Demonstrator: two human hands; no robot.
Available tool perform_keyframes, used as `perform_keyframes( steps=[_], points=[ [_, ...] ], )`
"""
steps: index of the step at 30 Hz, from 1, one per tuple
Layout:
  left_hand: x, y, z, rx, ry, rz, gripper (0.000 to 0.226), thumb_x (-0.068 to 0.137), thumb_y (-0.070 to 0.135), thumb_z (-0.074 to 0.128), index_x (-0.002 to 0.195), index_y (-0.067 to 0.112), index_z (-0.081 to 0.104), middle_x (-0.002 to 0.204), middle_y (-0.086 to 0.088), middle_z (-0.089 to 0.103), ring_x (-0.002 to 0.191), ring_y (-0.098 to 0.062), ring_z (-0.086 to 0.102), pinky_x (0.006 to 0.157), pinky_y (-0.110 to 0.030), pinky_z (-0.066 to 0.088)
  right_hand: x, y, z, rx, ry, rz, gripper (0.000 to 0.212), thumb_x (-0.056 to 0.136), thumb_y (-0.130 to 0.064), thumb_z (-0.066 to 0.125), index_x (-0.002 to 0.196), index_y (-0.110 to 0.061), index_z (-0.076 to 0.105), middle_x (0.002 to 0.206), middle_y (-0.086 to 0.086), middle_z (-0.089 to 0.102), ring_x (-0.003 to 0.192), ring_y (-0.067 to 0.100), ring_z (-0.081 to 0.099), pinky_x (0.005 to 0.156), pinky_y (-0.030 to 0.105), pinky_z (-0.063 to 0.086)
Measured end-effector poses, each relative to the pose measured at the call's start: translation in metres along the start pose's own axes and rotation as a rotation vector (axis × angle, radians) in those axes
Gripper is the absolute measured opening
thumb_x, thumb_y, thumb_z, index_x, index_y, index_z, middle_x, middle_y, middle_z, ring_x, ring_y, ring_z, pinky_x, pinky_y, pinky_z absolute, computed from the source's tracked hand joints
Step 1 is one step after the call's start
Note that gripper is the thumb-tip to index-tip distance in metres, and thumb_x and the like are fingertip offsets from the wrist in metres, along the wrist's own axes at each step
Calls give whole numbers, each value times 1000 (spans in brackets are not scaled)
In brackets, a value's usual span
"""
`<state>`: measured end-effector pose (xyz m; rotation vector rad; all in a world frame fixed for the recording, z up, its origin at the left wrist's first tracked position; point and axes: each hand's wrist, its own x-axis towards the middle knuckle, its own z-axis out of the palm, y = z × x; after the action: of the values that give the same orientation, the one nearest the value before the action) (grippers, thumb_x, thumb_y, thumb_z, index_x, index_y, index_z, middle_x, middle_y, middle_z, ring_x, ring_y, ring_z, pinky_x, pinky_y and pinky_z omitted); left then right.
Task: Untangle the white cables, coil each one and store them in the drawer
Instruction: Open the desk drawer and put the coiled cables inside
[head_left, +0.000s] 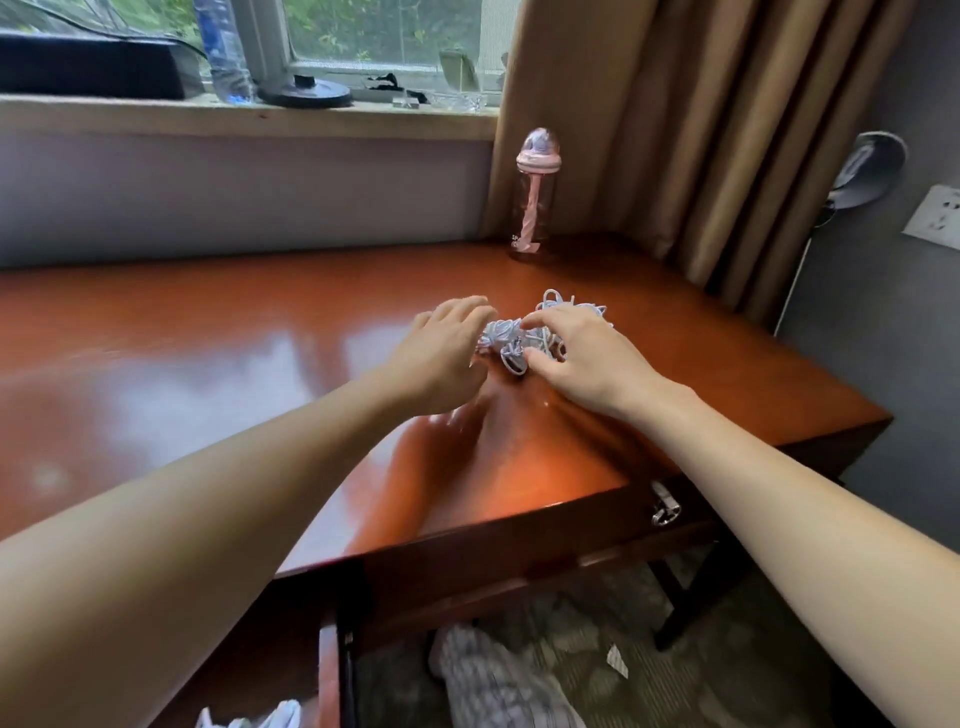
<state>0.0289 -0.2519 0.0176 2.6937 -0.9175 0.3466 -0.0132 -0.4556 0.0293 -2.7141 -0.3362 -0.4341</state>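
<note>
light: daylight from window (384, 31) | glare: pale sheen on desk (208, 364) | focus: soft, motion-blurred | edges: bowed

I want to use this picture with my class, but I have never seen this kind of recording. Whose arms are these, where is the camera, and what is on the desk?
There is no machine here. A person wears a camera on the head, so you look down along their bare arms. On the wooden desk lies a tangle of white cables. The right hand curls its fingers round the tangle. The left hand, which is blurred, reaches in from the other side with its fingers fairly straight. A pink bottle stands behind, by the curtain. The drawer below is shut.
</note>
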Motion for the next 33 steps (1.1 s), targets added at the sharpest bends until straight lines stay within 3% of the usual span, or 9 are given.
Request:
perform_keyframes(
  steps=[2, 5, 8, 11, 15, 20, 25, 27, 33],
  points=[
    [12, -5, 7, 34, 18, 8, 58, 96, 25, 57, 151, 15, 38, 163, -3, 28, 152, -24, 18, 118, -40, 17, 12, 5, 5, 10, 14, 12, 34, 96, -30, 61, 129, -20, 64, 131, 3, 62, 127, 23, 52, 117, 38, 32],
    [25, -13, 18, 103, 24, 9, 55, 98, 28, 56, 149, 16, 40, 161, -1, 30, 153, -24, 13, 118, -41, 10, 24, 9, 11, -3, 16, 39, 35, 98, -33, 58, 131, -22, 62, 132, 1, 62, 129, 23, 47, 110, 34, 34],
    [31, -18, 26, 91, 36, -7, 47, 97, 28, 56, 143, 20, 46, 150, 2, 45, 146, -24, 24, 111, -41, 15, 31, 9, 13, -45, 16, 55, 33, 100, -37, 56, 130, -25, 63, 117, -5, 61, 129, 22, 43, 104, 34, 33],
    [30, -18, 28, 113, 77, -18, 38, 96, 31, 55, 134, 24, 52, 132, 4, 58, 127, -24, 38, 99, -42, 21, 35, 6, 15, -102, 58, 63, 29, 99, -40, 57, 123, -27, 66, 103, -8, 53, 123, 23, 45, 99, 34, 28],
    [29, -19, 26, 156, 179, -19, 27, 99, 40, 53, 122, 25, 59, 117, 6, 66, 114, -22, 48, 90, -41, 19, 38, 3, 17, -102, 67, 27, 23, 95, -39, 60, 116, -32, 67, 101, -15, 61, 115, 20, 49, 98, 37, 27],
    [15, -20, 11, 156, 206, -21, 30, 99, 46, 54, 118, 25, 63, 112, 4, 65, 109, -23, 53, 91, -40, 22, 34, -5, 17, -63, 94, -40, 24, 90, -33, 64, 114, -32, 68, 103, -16, 65, 109, 17, 50, 93, 33, 25],
    [-14, -17, -6, 98, 191, -46, 28, 100, 42, 55, 118, 23, 66, 112, 0, 63, 104, -25, 60, 92, -40, 31, 22, -13, 21, 80, 62, -70, 40, 84, -37, 62, 123, -29, 62, 108, -10, 70, 105, 19, 58, 97, 43, 46],
    [-25, -16, -11, 104, 183, -71, 27, 100, 41, 56, 118, 23, 66, 111, 0, 63, 103, -25, 61, 92, -41, 34, 18, -12, 21, 9, -14, -48, 42, 81, -40, 66, 122, -28, 64, 113, -5, 69, 109, 22, 57, 99, 47, 47],
    [-42, -12, -12, 111, 114, -76, 23, 96, 37, 56, 113, 24, 66, 107, 3, 62, 100, -24, 61, 89, -38, 34, 14, -10, 18, -125, 0, -108, 17, 87, -12, 71, 102, -18, 74, 109, 3, 68, 107, 28, 58, 97, 45, 48]
  ],
)
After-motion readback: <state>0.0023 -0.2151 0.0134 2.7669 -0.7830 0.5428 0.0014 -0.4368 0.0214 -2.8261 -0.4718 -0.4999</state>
